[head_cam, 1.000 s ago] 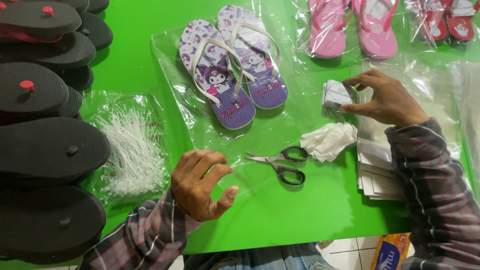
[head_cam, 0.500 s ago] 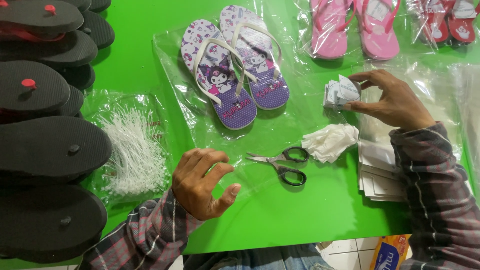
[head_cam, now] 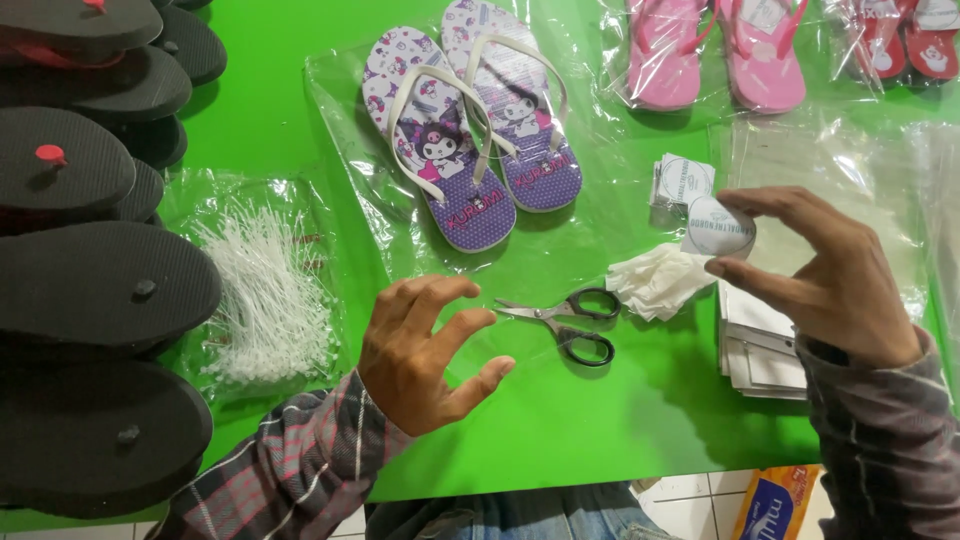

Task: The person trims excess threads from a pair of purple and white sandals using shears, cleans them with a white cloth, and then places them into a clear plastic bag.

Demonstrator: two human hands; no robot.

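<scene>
My right hand is raised at the right and pinches a small round white label between thumb and fingertips. A small stack of the same labels lies just behind it. My left hand hovers low over the green table, fingers curled apart and holding nothing, right beside black-handled scissors. A pair of purple cartoon-print flip-flops lies on a clear plastic bag farther back. Crumpled white tissue sits next to the scissors.
Stacks of black flip-flop soles fill the left side. A bag of white plastic tag fasteners lies beside them. Pink flip-flops and red ones in bags sit at the back right. White cards and clear bags lie at the right.
My right hand has lifted off the label stack and come toward me with one round label. My left hand has opened its fingers slightly and stayed near the scissors.
</scene>
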